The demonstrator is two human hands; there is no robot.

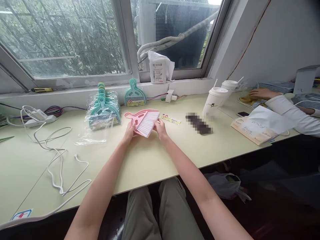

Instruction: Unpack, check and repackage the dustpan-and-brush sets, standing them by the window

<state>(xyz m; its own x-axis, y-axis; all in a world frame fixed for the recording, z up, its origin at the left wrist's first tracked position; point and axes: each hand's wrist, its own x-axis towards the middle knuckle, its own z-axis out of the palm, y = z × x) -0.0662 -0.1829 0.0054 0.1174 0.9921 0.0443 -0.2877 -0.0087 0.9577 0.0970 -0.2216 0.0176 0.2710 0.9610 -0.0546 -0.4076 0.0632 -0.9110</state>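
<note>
Between my two hands is a pink dustpan (131, 116) with a small brush (147, 124) nested in it, its white bristles facing up. My left hand (129, 132) is closed on the near left edge, beside the handle end. On the right side, my right hand (160, 128) pinches the edge by the bristle tips. A printed label strip (171, 119) lies on the table just right of my right hand. To the left stands a row of green dustpan sets (103, 111) in clear plastic wrap, and another green dustpan set (135, 93) leans against the sill behind.
White cables (60, 156) and a power strip (41, 120) spread over the left of the table. Two white cups (215, 101) with straws, a pixelated dark item (199, 124) and a tissue pack (257, 126) lie to the right. Another person's hand (262, 93) is at the far right.
</note>
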